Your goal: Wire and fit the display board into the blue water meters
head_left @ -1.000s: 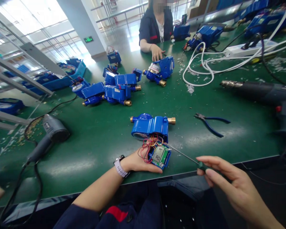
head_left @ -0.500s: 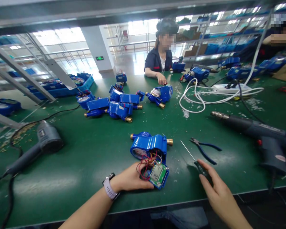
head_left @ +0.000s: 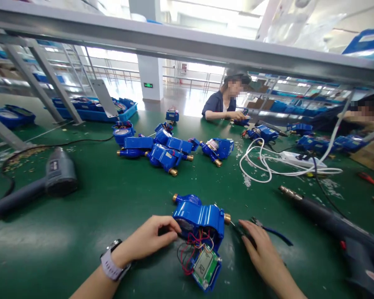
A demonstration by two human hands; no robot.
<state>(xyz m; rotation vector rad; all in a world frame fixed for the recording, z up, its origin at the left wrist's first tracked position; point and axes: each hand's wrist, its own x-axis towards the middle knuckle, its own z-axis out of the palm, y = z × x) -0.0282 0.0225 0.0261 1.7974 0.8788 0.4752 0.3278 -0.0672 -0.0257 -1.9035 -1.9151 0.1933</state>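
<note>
A blue water meter (head_left: 199,216) with brass ends lies on the green table (head_left: 112,199) in front of me. Its green circuit board with a small display (head_left: 205,266) hangs out on red and black wires (head_left: 190,247). My left hand (head_left: 148,241), a watch on its wrist, rests with curled fingers against the meter's left side. My right hand (head_left: 260,253) lies just right of the meter, its fingers closed over a thin dark tool (head_left: 239,229) whose tip points at the brass end. Blue-handled pliers (head_left: 276,233) lie right beside that hand.
Heat guns lie at left (head_left: 54,174) and right (head_left: 336,222). A pile of blue meters (head_left: 162,149) sits mid-table, with white cable (head_left: 268,166) and a power strip (head_left: 302,159) beyond. A person (head_left: 226,101) works at the far side; another sits at far right. A metal rack beam (head_left: 174,41) crosses overhead.
My view tilted up. My left hand let go of the circuit board and moved to the meter's left side. My right hand carried the thin tool up to the meter's right end.
</note>
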